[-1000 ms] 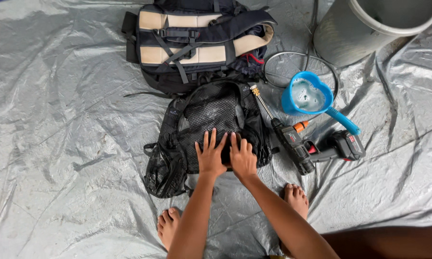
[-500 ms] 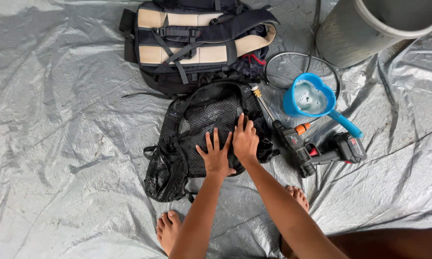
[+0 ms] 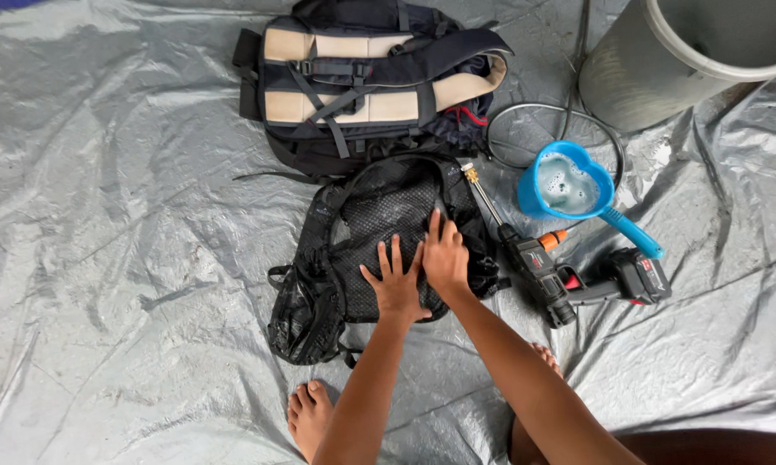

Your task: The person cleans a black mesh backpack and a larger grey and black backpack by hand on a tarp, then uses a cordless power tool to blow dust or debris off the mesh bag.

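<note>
A small black mesh backpack (image 3: 362,215) lies flat on a grey tarp (image 3: 104,258) in front of me. My left hand (image 3: 395,280) rests palm down on its lower part, fingers spread. My right hand (image 3: 445,254) lies flat beside it, a little higher up the mesh, fingers stretched forward. Neither hand grips anything. A larger dark backpack with tan padded panels (image 3: 362,82) lies just beyond the black one, straps up.
A cordless spray gun (image 3: 568,275) with a brass nozzle lies right of the black backpack. A blue heart-shaped scoop (image 3: 568,185) holds soapy water. A grey bucket (image 3: 689,52) stands at the top right, with a thin hose loop (image 3: 525,112) near it. My bare feet (image 3: 309,418) rest on the tarp.
Both hands have slid forward up the mesh of the black backpack, the right hand farther than the left. The bags and tools lie where they were.
</note>
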